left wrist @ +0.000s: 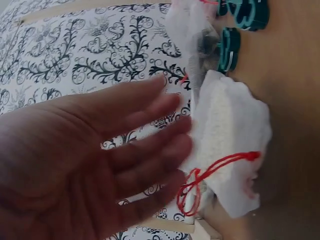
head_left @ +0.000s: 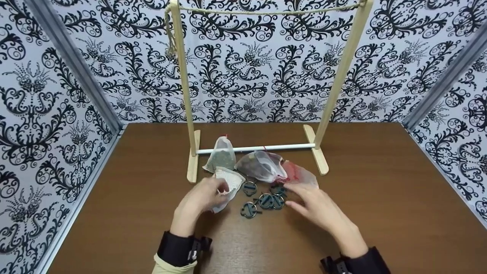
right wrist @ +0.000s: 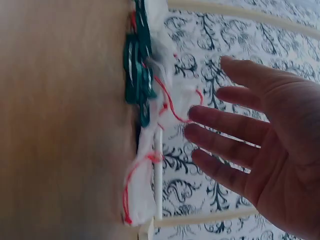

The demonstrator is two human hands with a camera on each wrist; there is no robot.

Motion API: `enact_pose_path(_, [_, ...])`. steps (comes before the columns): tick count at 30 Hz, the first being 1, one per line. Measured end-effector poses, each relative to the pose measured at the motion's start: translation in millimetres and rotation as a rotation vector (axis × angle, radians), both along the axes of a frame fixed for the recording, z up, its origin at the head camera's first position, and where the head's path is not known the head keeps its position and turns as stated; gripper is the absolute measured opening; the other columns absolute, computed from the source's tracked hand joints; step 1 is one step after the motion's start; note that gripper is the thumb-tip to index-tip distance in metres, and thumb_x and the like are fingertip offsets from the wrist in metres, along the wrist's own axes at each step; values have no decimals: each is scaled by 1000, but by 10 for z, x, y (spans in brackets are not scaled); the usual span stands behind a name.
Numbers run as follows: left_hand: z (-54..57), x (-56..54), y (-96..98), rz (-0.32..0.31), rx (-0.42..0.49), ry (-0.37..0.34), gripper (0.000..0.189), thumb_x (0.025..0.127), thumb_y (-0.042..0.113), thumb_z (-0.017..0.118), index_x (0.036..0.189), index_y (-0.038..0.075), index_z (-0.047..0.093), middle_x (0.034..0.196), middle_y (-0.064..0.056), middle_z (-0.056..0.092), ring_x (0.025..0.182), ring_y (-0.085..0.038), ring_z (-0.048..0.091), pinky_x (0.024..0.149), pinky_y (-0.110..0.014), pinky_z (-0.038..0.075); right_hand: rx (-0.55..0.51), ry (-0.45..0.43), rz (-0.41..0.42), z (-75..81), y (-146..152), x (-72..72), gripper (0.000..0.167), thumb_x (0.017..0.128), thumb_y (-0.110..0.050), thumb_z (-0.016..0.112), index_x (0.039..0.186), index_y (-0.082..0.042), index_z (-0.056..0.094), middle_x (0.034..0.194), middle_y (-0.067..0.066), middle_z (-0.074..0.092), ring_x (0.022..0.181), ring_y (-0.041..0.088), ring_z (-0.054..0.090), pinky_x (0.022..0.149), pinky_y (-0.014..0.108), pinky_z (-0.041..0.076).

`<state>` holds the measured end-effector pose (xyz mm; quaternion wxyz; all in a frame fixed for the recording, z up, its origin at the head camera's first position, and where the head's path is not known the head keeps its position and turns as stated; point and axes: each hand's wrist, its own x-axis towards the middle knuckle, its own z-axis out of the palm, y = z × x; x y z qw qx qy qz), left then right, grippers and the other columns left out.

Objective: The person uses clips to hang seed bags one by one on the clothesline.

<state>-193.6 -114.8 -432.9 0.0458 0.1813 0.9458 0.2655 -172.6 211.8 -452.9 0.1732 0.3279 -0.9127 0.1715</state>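
My left hand point(head_left: 201, 196) hovers over a small mesh drawstring bag point(head_left: 233, 177) with white contents. In the left wrist view its fingers are loosely bent and hold nothing; a red cord point(left wrist: 220, 163) hangs from that bag. To the right, my right hand point(head_left: 317, 205) is spread beside several dark green ring clips point(head_left: 249, 210) and a reddish mesh bag point(head_left: 302, 176). Its fingers are apart with nothing between them in the right wrist view. Behind lie a bag with greenish contents point(head_left: 222, 158) and a bag with dark contents point(head_left: 253, 166).
A wooden frame point(head_left: 182, 76) stands at the back of the brown table point(head_left: 125, 198). A rope point(head_left: 266, 13) spans its top, and a white bar point(head_left: 281, 147) joins its feet. Patterned walls point(head_left: 247, 68) enclose the back and sides.
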Motion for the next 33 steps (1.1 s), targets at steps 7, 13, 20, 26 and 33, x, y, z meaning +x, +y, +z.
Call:
enact_pose_path(7, [-39,11,19,82,-165,-142,53,60,9,94,105,8,66,110,-13,59,111,-35,58,105,-66,39,84,-153,52,-82,-211,41,38,92,-23,71,125,-5,66,116,11,73,107,25,69,94,43,55])
enact_pose_path(13, [-118,0,1,68,-125,-33,42,62,-11,81,97,5,64,107,-17,56,105,-38,55,89,-53,50,104,-87,80,-156,-369,37,40,87,-21,76,123,-5,67,112,10,68,105,25,63,93,41,53])
enact_pose_path(20, [-176,-38,-23,34,-76,114,23,75,-11,66,94,2,67,96,-18,65,91,-35,64,82,-47,53,115,-52,40,-195,-540,15,39,83,-19,80,119,-11,69,109,11,61,99,26,58,88,41,51])
enact_pose_path(26, [-164,-110,-22,33,56,313,11,80,-6,70,77,5,70,77,-6,67,73,-19,62,67,-35,53,130,-83,33,-217,-567,8,24,79,-14,83,97,-10,67,106,7,63,95,24,58,84,39,52])
enact_pose_path(33, [-90,-138,1,107,128,436,7,82,4,77,79,7,72,82,-6,68,78,-18,65,71,-34,54,187,-2,-4,-201,-578,-10,34,71,-15,88,89,-12,60,91,0,63,79,21,56,72,35,49])
